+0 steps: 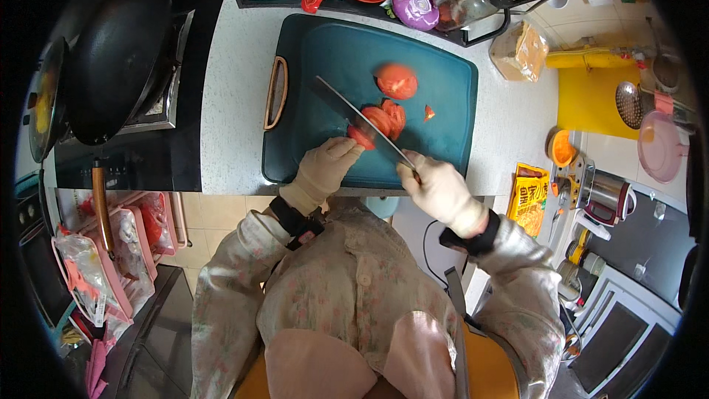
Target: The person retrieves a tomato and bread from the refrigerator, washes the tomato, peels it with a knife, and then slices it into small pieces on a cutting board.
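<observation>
A dark green cutting board lies on the counter before me. My right hand, in a pale glove, grips a kitchen knife by its handle. The blade slants up and to the left, over the tomato. My left hand, gloved too, pinches a red tomato piece left of the blade. Several tomato slices sit right of the blade, partly hidden by it. Farther back rests a larger cut tomato portion, blurred at its top. A small tomato scrap lies to the right.
A black wok stands on the stove at left. Behind the board, a black wire rack carries jars and a cut purple onion. A bagged loaf sits at back right, a yellow packet near the right edge.
</observation>
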A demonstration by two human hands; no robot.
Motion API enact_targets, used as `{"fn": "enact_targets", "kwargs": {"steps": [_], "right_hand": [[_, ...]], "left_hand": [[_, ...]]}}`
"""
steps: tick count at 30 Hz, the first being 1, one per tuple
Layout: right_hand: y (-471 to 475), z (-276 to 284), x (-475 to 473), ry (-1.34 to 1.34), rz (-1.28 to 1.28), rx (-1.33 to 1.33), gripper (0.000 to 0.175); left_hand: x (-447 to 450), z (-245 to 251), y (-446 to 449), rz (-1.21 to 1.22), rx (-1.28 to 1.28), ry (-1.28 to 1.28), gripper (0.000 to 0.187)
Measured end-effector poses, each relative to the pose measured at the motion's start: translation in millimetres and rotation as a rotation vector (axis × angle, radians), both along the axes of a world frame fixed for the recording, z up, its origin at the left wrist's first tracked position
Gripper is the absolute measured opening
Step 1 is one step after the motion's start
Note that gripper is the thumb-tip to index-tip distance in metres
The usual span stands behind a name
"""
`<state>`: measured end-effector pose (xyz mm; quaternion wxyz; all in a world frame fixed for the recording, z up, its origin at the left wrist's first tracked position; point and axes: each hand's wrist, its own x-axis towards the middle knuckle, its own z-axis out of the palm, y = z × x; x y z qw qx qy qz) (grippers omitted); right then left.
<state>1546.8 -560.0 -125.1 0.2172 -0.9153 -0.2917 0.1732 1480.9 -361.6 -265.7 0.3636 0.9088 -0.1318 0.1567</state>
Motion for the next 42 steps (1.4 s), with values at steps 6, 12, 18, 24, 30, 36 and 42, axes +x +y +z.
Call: {"fn": "enact_targets", "kwargs": {"steps": [6, 12, 18, 24, 30, 36, 42], "right_hand": [[-12.6, 20.0, -4.1, 0.009, 0.02, -0.083, 0.02], [-9.8, 13.7, 5.1, 0.169, -0.05, -0.143, 0.014], [-14.0, 21.3, 4.2, 0.131, -0.008, -0.063, 0.021], [-15.4, 14.9, 6.0, 0.104, 0.021, -0.123, 0.019], [-23.0, 14.2, 3.1, 0.036, -0.027, -0.033, 0.015], [-64.7, 31.9, -5.0, 0.308, -0.47, 0.062, 0.009], [-108.0, 37.2, -20.0, 0.279, -0.479, 0.006, 0.009]], "left_hand": [[-1.2, -2.6, 0.7, -0.022, -0.027, -0.011, 0.034], [-1.4, -2.2, -1.0, 0.009, -0.077, 0.005, 0.031], [0.6, -3.5, 0.0, 0.051, -0.136, -0.002, 0.028], [3.4, -11.2, 0.4, 0.015, -0.092, 0.0, 0.03], [15.0, 9.8, 5.1, -0.013, -0.035, 0.034, 0.042], [75.2, 59.1, 24.3, -0.309, 0.156, 0.246, 0.086], [122.2, 87.1, 8.4, -0.667, 0.494, 0.501, 0.104]]}}
